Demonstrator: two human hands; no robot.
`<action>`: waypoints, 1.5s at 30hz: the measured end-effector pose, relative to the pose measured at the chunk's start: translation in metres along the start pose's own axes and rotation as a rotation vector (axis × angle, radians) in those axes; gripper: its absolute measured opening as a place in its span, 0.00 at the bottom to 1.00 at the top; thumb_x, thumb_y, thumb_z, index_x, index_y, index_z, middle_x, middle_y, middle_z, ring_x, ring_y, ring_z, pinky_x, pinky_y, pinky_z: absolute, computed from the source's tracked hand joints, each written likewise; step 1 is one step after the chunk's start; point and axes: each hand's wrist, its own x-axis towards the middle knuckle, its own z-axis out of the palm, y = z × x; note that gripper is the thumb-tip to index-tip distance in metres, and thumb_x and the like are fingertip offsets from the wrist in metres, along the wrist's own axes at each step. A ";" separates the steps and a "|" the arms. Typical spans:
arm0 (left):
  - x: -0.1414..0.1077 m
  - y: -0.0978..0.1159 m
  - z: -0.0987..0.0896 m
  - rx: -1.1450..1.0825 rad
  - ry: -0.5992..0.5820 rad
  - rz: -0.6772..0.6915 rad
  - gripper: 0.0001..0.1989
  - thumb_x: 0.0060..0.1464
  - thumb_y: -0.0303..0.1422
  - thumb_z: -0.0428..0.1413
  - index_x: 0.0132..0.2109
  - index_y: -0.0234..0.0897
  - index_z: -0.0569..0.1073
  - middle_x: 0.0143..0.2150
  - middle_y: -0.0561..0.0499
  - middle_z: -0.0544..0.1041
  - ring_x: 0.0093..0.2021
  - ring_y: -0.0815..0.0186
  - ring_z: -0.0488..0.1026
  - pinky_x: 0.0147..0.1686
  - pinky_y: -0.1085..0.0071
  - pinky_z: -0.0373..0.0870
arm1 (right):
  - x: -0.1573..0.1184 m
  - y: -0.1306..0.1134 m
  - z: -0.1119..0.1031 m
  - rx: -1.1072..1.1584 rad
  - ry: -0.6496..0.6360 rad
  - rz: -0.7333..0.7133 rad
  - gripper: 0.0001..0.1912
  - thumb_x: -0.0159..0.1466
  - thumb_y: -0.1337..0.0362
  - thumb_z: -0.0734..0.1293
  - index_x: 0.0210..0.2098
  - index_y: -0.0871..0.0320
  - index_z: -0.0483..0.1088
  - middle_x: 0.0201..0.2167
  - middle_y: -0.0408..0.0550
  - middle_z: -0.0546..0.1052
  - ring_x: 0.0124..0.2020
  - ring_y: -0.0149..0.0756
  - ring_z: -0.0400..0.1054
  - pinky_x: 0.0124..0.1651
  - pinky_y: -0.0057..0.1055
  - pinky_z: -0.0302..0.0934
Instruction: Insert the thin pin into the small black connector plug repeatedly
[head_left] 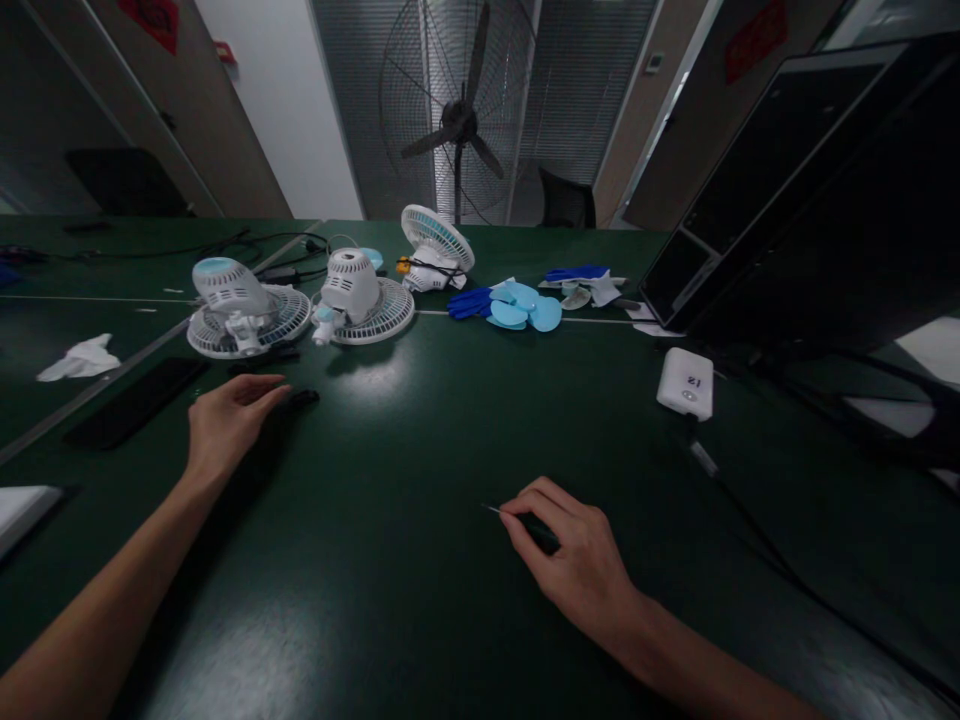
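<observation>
My right hand (pixel 574 555) is closed in a pinch over the green table (pixel 375 600). From its fingertips sticks a thin metal shaft, which looks like that of a small screwdriver (pixel 491 508); a dark part under the fingers is mostly hidden. Farther left, my left hand (pixel 229 415) hovers low with thumb and fingers curved and a gap between their tips. Just beyond those tips lies a small black object (pixel 304 398), too dark to name. Two white fan heads, one left (pixel 232 290) and one nearer the middle (pixel 352 290), rest grille-down behind my left hand.
Another small fan (pixel 436 245) stands farther back. Light-blue fan blades (pixel 525 306) lie by blue gloves (pixel 469 303). A white box-shaped device (pixel 685 383) with a cable sits right, before a large dark monitor (pixel 810 200). A black slab (pixel 135 400) and tissue (pixel 81 358) lie left.
</observation>
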 end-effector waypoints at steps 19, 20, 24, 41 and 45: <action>-0.008 0.011 0.009 -0.009 -0.133 -0.045 0.25 0.52 0.52 0.63 0.50 0.41 0.84 0.45 0.47 0.86 0.42 0.54 0.81 0.39 0.67 0.73 | 0.000 0.001 0.001 -0.046 0.024 -0.025 0.11 0.74 0.64 0.63 0.42 0.55 0.78 0.38 0.48 0.79 0.34 0.34 0.75 0.37 0.30 0.72; -0.008 0.011 0.009 -0.012 -0.138 -0.046 0.25 0.51 0.52 0.64 0.50 0.41 0.84 0.45 0.47 0.86 0.41 0.54 0.81 0.38 0.67 0.74 | 0.000 0.000 0.001 -0.042 0.022 -0.024 0.11 0.74 0.64 0.63 0.42 0.55 0.78 0.38 0.48 0.79 0.34 0.34 0.75 0.36 0.29 0.72; -0.006 0.008 0.010 -0.019 -0.150 -0.053 0.25 0.50 0.52 0.65 0.50 0.41 0.84 0.45 0.46 0.86 0.43 0.52 0.81 0.40 0.66 0.74 | 0.000 -0.002 -0.001 -0.003 0.010 -0.012 0.11 0.74 0.64 0.63 0.41 0.55 0.78 0.38 0.48 0.79 0.33 0.34 0.75 0.29 0.25 0.70; -0.004 0.004 0.008 -0.076 -0.199 -0.077 0.27 0.50 0.52 0.65 0.52 0.41 0.83 0.51 0.45 0.84 0.51 0.51 0.80 0.49 0.64 0.72 | 0.000 -0.001 -0.001 -0.004 -0.002 0.007 0.09 0.72 0.67 0.64 0.42 0.55 0.78 0.39 0.47 0.78 0.35 0.35 0.74 0.34 0.28 0.70; -0.005 0.005 0.007 -0.060 -0.201 -0.076 0.29 0.49 0.54 0.65 0.53 0.41 0.82 0.50 0.46 0.85 0.50 0.52 0.80 0.46 0.65 0.71 | 0.000 0.000 -0.001 -0.001 -0.006 0.002 0.09 0.72 0.67 0.64 0.42 0.55 0.78 0.39 0.47 0.78 0.34 0.34 0.74 0.35 0.28 0.70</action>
